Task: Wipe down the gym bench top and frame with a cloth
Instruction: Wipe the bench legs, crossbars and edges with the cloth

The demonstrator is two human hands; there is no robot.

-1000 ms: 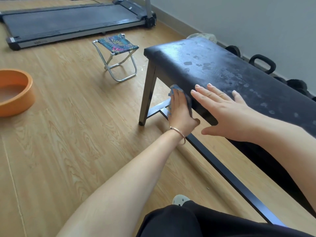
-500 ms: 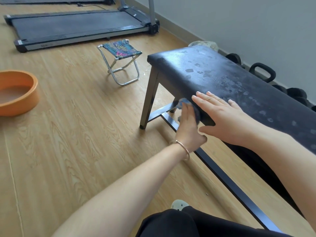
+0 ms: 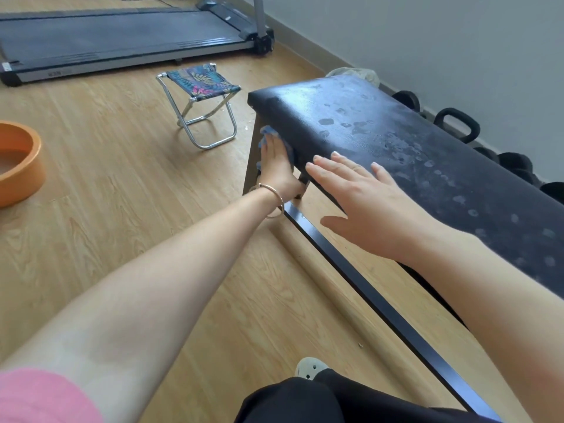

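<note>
A black padded gym bench [image 3: 396, 138] runs from the centre to the right edge, its top marked with damp spots. Its dark metal frame [image 3: 360, 279] has a grey leg at the near-left corner and a low rail along the floor. My left hand [image 3: 276, 166], with a bangle on the wrist, presses a blue cloth [image 3: 267, 132] flat against the bench's side edge near that corner. Most of the cloth is hidden under the hand. My right hand [image 3: 366, 203] lies flat, fingers spread, on the bench's near edge and holds nothing.
A small folding stool [image 3: 201, 102] with a patterned seat stands left of the bench. An orange basin [image 3: 18, 166] sits at the left edge, a treadmill [image 3: 122, 41] at the back. Kettlebells [image 3: 456, 123] line the wall behind the bench. My shoe and dark trousers are at the bottom.
My left hand has slid the cloth along the bench's side edge toward the far-left corner. My right hand stays flat on the bench edge. The camera has moved closer.
</note>
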